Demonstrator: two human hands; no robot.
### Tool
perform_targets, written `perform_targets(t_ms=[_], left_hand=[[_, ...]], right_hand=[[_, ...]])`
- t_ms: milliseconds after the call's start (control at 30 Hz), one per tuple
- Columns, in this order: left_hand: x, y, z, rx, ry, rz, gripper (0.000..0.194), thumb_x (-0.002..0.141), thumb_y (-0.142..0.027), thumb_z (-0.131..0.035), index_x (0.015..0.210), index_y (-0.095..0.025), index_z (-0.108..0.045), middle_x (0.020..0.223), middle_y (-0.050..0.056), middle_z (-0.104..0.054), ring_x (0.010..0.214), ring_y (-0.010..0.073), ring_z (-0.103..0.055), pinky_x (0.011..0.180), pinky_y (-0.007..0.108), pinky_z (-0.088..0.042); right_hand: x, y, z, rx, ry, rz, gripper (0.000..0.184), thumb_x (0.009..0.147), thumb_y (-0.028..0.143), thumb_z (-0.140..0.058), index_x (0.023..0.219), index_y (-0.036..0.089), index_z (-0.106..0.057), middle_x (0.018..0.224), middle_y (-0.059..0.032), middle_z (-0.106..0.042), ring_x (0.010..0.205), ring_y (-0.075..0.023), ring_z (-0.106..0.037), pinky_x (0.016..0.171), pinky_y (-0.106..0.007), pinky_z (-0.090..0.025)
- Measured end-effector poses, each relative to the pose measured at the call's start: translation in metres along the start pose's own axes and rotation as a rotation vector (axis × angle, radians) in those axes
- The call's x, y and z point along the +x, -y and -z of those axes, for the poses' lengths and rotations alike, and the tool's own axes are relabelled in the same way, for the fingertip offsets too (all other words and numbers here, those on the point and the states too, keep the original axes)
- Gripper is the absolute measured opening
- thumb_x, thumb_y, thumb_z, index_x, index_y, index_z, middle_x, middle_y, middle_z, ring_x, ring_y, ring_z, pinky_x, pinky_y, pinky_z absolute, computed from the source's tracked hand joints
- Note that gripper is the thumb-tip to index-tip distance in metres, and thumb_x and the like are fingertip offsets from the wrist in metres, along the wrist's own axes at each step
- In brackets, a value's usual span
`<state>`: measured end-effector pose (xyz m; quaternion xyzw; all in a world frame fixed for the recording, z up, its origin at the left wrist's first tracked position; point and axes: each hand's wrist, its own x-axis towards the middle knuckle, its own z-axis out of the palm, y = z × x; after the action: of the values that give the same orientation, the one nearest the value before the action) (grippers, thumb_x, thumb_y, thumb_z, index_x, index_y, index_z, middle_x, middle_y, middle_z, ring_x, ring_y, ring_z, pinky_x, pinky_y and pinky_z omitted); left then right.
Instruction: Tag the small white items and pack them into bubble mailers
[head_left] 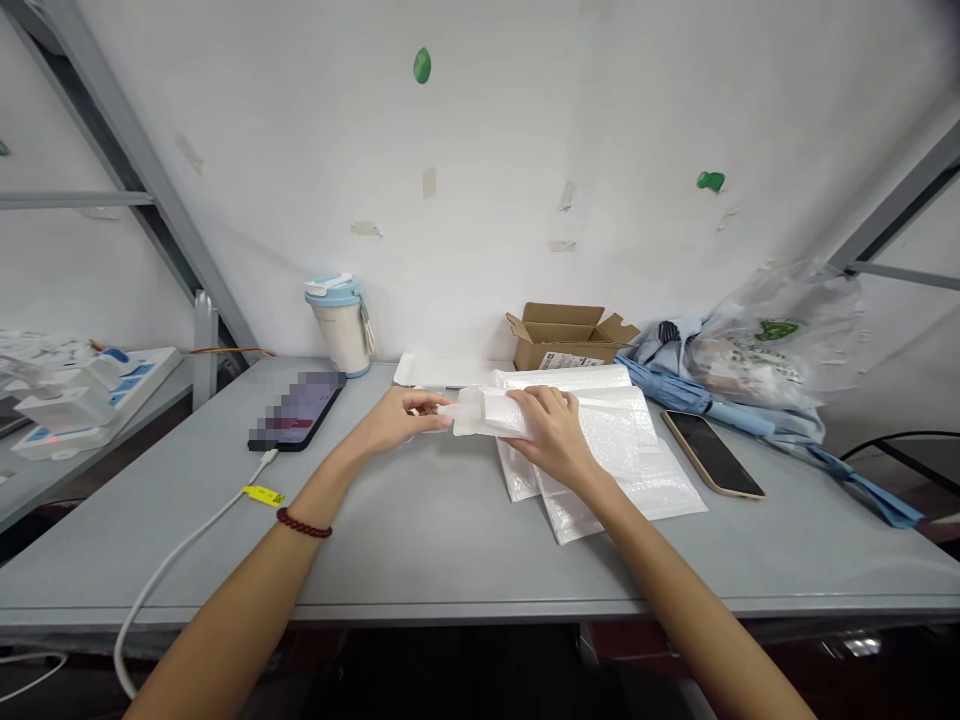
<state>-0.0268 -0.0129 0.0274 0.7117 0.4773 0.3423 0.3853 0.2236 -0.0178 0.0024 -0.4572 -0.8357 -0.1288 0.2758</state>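
Note:
My right hand (553,430) is wrapped around a small white carton (495,412), held just above the table. Its open end with loose flaps points left. At that end, my left hand (397,418) pinches the thin tip of a flap between thumb and fingers. Below and to the right of the carton lie several white bubble mailers (622,485), overlapping one another. Behind my hands a flat white box (442,370) rests near the wall. What is inside the carton cannot be seen.
An open brown cardboard box (564,340) and a tumbler (343,330) stand along the wall. A phone on a cable (300,410) lies left, another phone (712,455) right. A folded blue umbrella (667,385) and a plastic bag (772,340) fill the right back. A power strip (97,400) sits far left.

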Motion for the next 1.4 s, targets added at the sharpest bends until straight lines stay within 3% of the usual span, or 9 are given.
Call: perform_targets(t_ms=[133,267,433,533,667,833,967,1200,1400], left_hand=[[0.002,0.003,-0.025,0.030,-0.130,-0.068,0.038,0.071,-0.037,-0.065,0.105,-0.021,-0.071,0.081,0.003,-0.069,0.068,0.0157,-0.053,0.062,0.027,-0.040],[0.000,-0.002,-0.038,0.003,-0.070,-0.141,0.037,0.077,-0.038,-0.060,0.110,-0.024,-0.069,0.101,0.005,-0.071,0.083,0.0208,-0.058,0.067,0.029,-0.042],[0.000,-0.004,-0.022,-0.048,-0.236,0.010,0.031,0.075,-0.040,-0.058,0.091,-0.018,-0.073,0.097,0.007,-0.072,0.087,0.0230,-0.061,0.072,0.030,-0.044],[0.003,0.005,-0.001,0.109,-0.312,0.118,0.031,0.069,-0.038,-0.060,0.087,-0.015,-0.072,0.088,0.007,-0.072,0.083,0.0230,-0.061,0.071,0.030,-0.044],[0.007,0.025,0.016,0.443,-0.148,0.232,0.027,0.060,-0.034,-0.064,0.078,-0.015,-0.071,0.073,0.005,-0.067,0.073,0.0225,-0.060,0.064,0.028,-0.041],[0.006,0.031,0.011,0.621,0.054,0.247,0.023,0.060,-0.032,-0.061,0.076,-0.018,-0.069,0.068,0.002,-0.062,0.062,0.0190,-0.055,0.054,0.026,-0.034],[0.003,0.019,0.014,0.487,0.145,0.234,0.019,0.062,-0.034,-0.060,0.069,-0.017,-0.067,0.059,-0.001,-0.056,0.058,0.0156,-0.049,0.052,0.024,-0.030],[-0.007,0.001,0.033,0.177,0.029,0.159,0.027,0.066,-0.044,-0.065,0.075,-0.019,-0.065,0.063,-0.003,-0.051,0.062,0.0130,-0.047,0.053,0.023,-0.032],[-0.007,-0.002,0.015,0.103,0.092,0.065,0.024,0.067,-0.041,-0.066,0.075,-0.018,-0.066,0.068,-0.001,-0.056,0.065,0.0123,-0.048,0.054,0.022,-0.035]], right_hand=[[0.000,0.001,-0.001,-0.015,-0.005,0.009,0.041,0.083,0.042,-0.057,0.116,0.019,-0.052,0.110,-0.0116,-0.057,0.100,-0.0261,-0.051,0.087,-0.041,-0.029],[0.000,0.001,-0.001,-0.010,-0.012,0.003,0.041,0.083,0.042,-0.056,0.117,0.019,-0.053,0.110,-0.0122,-0.057,0.100,-0.0262,-0.051,0.087,-0.042,-0.029],[0.000,0.000,-0.001,0.008,-0.008,0.011,0.041,0.082,0.040,-0.058,0.116,0.018,-0.052,0.108,-0.0118,-0.057,0.101,-0.0265,-0.050,0.087,-0.041,-0.029],[-0.001,-0.001,-0.001,0.012,-0.005,0.013,0.041,0.083,0.039,-0.058,0.117,0.019,-0.051,0.108,-0.0118,-0.057,0.100,-0.0268,-0.049,0.087,-0.041,-0.028],[-0.001,-0.002,-0.002,0.018,-0.005,0.015,0.040,0.083,0.039,-0.056,0.118,0.019,-0.051,0.109,-0.0120,-0.057,0.102,-0.0268,-0.048,0.088,-0.042,-0.027],[-0.001,-0.003,-0.002,0.020,-0.019,0.017,0.040,0.084,0.040,-0.056,0.118,0.019,-0.051,0.108,-0.0116,-0.057,0.101,-0.0260,-0.049,0.087,-0.041,-0.027],[0.000,-0.003,-0.003,0.018,-0.029,0.016,0.040,0.083,0.041,-0.056,0.117,0.019,-0.051,0.108,-0.0112,-0.057,0.100,-0.0259,-0.049,0.087,-0.041,-0.028],[-0.001,-0.003,-0.003,0.027,-0.035,0.023,0.040,0.083,0.040,-0.058,0.116,0.019,-0.051,0.108,-0.0119,-0.057,0.099,-0.0266,-0.050,0.085,-0.041,-0.029],[-0.002,-0.003,-0.005,0.038,-0.049,0.053,0.040,0.081,0.035,-0.060,0.116,0.018,-0.051,0.107,-0.0115,-0.057,0.099,-0.0259,-0.050,0.086,-0.041,-0.029]])
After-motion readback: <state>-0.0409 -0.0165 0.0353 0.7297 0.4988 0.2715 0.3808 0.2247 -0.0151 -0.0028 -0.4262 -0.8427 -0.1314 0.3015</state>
